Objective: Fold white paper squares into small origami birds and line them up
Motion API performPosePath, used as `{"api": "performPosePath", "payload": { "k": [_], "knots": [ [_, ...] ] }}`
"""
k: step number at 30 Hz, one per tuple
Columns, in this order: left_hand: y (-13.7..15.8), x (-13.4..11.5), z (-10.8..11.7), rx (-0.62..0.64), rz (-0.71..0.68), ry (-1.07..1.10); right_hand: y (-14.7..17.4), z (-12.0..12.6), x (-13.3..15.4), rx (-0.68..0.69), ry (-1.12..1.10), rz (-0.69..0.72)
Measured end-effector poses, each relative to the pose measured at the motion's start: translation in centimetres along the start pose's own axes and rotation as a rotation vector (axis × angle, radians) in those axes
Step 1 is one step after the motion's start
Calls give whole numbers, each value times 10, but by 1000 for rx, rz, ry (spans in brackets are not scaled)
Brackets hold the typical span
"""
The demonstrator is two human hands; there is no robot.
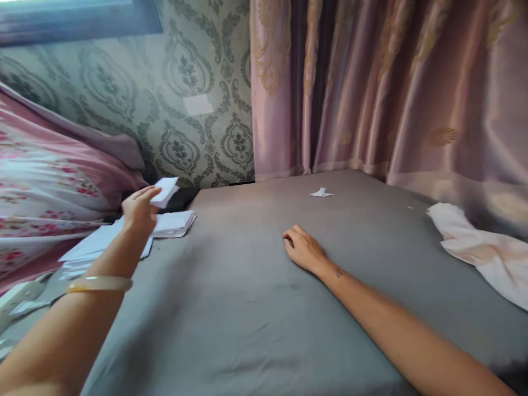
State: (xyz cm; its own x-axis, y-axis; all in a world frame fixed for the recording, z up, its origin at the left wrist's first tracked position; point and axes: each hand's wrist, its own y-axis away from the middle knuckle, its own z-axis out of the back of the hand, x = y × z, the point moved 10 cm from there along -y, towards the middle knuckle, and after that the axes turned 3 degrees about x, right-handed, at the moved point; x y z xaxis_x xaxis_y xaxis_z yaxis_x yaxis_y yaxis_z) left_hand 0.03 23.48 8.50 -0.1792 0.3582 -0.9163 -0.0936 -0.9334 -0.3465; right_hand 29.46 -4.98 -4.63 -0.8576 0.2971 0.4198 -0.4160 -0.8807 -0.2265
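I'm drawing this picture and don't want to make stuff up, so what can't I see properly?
All in the head view:
White paper in the left hand: the fingers hide its gripped edge.
Bigger white sheets: partly hidden behind the left forearm.
Right hand: its own back hides most of the palm.
Wrist mark: too small to make out.
Pale cloth: cut off by the right edge.

Wht papers (175, 221), gry cloth (231, 308), pink curtain (371, 99) w/ gold motifs, gry-patt. wallpaper (181, 71)
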Motion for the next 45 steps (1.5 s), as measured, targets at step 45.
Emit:
{"api": "performPosePath", "payload": {
  "k": [45],
  "knots": [
    [206,60,-174,768,369,262,28,16,36,37,-181,397]
  ]
}}
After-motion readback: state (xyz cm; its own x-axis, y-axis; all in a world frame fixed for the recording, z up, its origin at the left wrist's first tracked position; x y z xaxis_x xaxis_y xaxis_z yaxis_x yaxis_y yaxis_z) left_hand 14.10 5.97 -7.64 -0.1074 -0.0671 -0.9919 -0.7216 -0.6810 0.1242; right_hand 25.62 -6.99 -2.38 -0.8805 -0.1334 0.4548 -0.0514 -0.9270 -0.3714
